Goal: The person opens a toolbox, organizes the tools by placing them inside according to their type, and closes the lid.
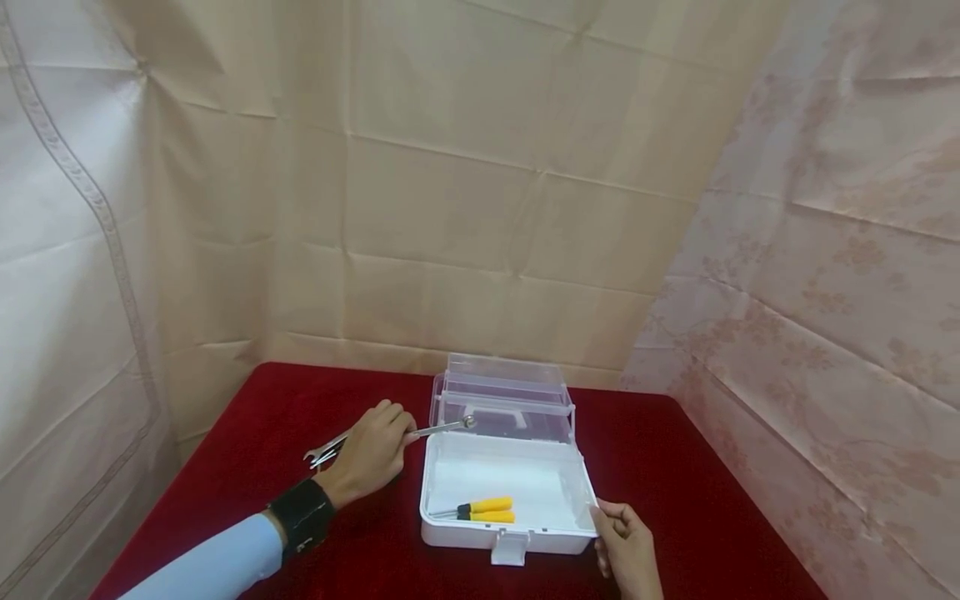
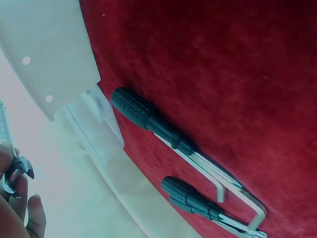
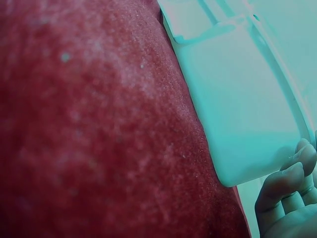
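Observation:
My left hand (image 1: 375, 450) holds a metal wrench (image 1: 444, 427), its ring end reaching over the back left of a white toolbox (image 1: 457, 534). In the left wrist view the wrench's open jaw shows beside the curled fingers (image 2: 35, 215). My right hand (image 1: 626, 546) grips the toolbox at its front right corner, with the thumb at the rim. Two screwdrivers with yellow handles (image 1: 491, 505) lie inside along the front wall. Black-handled screwdrivers (image 2: 131, 106) and bent hex keys (image 2: 257, 213) rest on the red cloth near my left hand.
The clear lid (image 1: 502, 423) with its clear trays (image 1: 506, 387) stands opened behind the toolbox. A white latch (image 1: 510, 548) hangs down at its front. Red cloth (image 1: 277, 417) covers the table, and beige curtains (image 1: 450, 208) enclose the back and sides.

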### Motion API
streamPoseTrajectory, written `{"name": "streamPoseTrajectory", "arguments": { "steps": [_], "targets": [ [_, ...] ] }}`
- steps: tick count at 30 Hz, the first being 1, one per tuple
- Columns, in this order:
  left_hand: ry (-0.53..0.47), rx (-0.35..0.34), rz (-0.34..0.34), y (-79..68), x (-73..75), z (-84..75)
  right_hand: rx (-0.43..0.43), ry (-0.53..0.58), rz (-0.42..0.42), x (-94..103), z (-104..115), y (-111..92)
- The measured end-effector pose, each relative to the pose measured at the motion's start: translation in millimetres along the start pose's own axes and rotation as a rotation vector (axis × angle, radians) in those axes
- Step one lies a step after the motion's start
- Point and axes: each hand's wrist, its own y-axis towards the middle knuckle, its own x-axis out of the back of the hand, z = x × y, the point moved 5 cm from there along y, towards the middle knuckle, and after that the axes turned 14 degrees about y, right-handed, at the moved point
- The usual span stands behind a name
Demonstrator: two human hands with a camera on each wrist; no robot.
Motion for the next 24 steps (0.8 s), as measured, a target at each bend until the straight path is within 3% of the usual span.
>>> {"name": "streamPoseTrajectory", "arguments": {
  "steps": [8,24],
  "targets": [
    [-0.009,-0.020,-0.053,10.8,-3.4,-10.8,0.011,-0.002,-0.008,0.7,0.6,-1.2],
    [-0.025,-0.041,-0.013,28.1,-11.2,-30.2,0.011,0.002,-0.004,3.7,-1.7,-0.6]
  ]
}}
